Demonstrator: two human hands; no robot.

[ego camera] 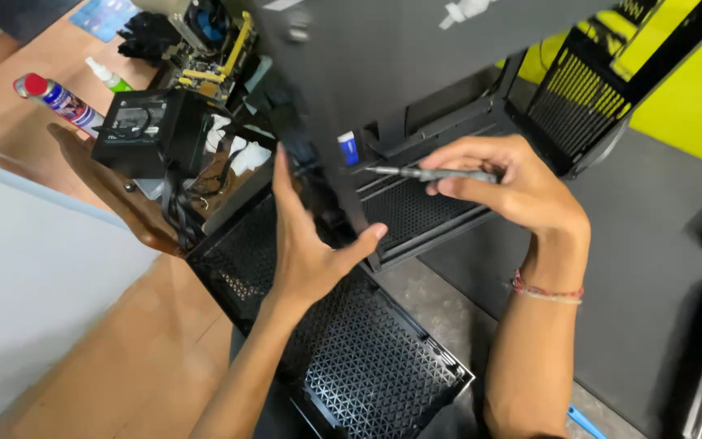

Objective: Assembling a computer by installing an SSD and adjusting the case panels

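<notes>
At the far left a spray can (57,99) with a red cap lies on the wooden bench (123,358), with a small green-capped bottle (109,76) just beyond it. Next to them sits a black power supply unit (149,130), its cables trailing down toward the bench, and behind it a motherboard (209,49) with yellow connectors and a round cooler fan. White tissue scraps (245,154) lie beside the power supply.

The black computer case (367,81) fills the middle, tipped so that its mesh panel (367,358) faces up toward the camera. The left hand (306,244) rests against the case's edge with an open grip: the fingers point up along the frame, the thumb is spread toward the right, and nothing is held in it. A small blue and white piece (348,147) sits on the case just above the thumb.

To the right, the right hand (513,187) has its grip closed on a slim grey screwdriver (432,173), held nearly level with the tip pointing left at the case frame, close to the left hand's fingertips. A red thread bracelet (548,289) circles that wrist. Beyond it, a second black mesh panel (578,97) stands against a yellow wall (692,97).
</notes>
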